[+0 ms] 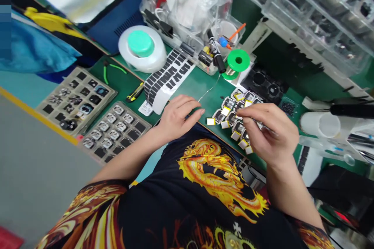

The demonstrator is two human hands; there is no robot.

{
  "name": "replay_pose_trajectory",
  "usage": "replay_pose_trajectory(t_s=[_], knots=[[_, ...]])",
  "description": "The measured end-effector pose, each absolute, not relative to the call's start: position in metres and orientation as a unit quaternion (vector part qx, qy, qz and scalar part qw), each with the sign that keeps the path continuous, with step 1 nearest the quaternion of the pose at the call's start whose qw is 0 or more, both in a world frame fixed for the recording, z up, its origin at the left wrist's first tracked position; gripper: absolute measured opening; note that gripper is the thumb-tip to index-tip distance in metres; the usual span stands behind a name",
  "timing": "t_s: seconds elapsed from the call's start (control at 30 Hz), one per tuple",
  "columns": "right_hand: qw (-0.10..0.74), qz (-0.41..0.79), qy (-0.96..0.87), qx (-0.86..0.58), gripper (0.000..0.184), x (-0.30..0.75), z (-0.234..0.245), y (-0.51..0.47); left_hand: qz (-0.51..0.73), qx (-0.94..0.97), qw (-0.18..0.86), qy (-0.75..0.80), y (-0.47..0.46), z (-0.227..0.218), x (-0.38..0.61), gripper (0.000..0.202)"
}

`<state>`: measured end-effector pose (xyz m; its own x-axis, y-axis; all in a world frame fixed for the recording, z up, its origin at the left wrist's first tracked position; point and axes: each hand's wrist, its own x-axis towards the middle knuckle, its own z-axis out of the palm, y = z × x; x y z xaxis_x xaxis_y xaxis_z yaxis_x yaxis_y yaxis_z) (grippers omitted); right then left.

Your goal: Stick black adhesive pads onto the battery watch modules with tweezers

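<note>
A green rubber-topped workbench runs at a slant across the view, beside a grey floor marked with a yellow line. Along its far side lie a round white tape roll with a teal core, a white backing strip of black rectangular pads, and a bright green solder spool. Nearby are a black pen-shaped tool and a clear plastic bin of bagged odds and ends. Toward the left stand two grey trays of small blister-packed parts, and between them and the pads lie green-handled side cutters and a yellow utility knife. A clear plastic drawer rack fills the upper right.

Small silver pouch cells with yellow tabs lie clustered on the green mat between the hands. The open left hand rests flat-fingered just beside them, its fingertips near a thin bare wire. The right hand hangs over the cluster's near edge, fingers drawn into a narrow pinch; whatever lies between them is hidden.
</note>
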<state>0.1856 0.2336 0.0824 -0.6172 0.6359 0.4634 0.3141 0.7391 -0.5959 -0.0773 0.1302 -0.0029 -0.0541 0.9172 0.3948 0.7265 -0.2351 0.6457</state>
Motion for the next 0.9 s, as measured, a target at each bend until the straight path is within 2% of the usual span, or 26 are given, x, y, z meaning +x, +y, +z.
replay_pose_trajectory(t_s=[0.17,0.4,0.6,0.9], knots=[[0.350,0.289,-0.856,-0.247,0.018,0.155,0.083,0.242,0.390,0.660,0.090,0.636,0.115,-0.014,-0.093,0.023],[0.334,0.334,-0.851,-0.229,0.022,0.114,0.069,0.250,0.377,0.631,0.038,0.677,0.089,-0.025,-0.109,0.017],[0.321,0.467,-0.778,-0.273,0.013,0.078,0.042,0.255,0.332,0.622,-0.033,0.708,0.075,-0.035,-0.125,0.019],[0.303,0.582,-0.688,-0.311,0.009,0.032,0.021,0.246,0.286,0.672,-0.022,0.683,0.074,-0.045,-0.140,0.029]])
